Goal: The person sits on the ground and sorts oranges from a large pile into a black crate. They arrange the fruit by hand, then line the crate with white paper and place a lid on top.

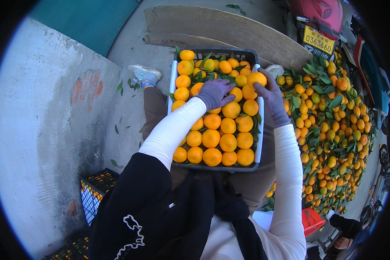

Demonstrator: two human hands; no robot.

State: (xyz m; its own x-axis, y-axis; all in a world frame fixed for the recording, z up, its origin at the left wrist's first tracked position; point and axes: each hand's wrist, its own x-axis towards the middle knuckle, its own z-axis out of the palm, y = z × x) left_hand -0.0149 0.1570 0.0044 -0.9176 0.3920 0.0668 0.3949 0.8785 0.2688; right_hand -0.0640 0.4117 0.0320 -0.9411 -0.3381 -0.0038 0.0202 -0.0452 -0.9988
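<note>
A black plastic crate (pixel 214 168) with a pale liner along its sides rests across my lap, filled with orange citrus fruits (pixel 228 143). Its near part shows fruits in neat rows; towards the far end they lie looser among green leaves. In a purple-grey glove, my right hand (pixel 273 97) grips an orange citrus fruit (pixel 256 79) between fingers and thumb above the crate's right rim. My left hand (pixel 215 93), gloved alike, lies over the fruits near the crate's middle with its fingers spread; whether it grips one cannot be told.
Loose citrus fruits with leaves (pixel 331 130) form a large heap on the right. A curved board (pixel 214 24) stands beyond the crate. On the left are a concrete wall (pixel 52 113) and a filled crate (pixel 99 182). A red container (pixel 312 222) and part of a person (pixel 344 227) appear lower right.
</note>
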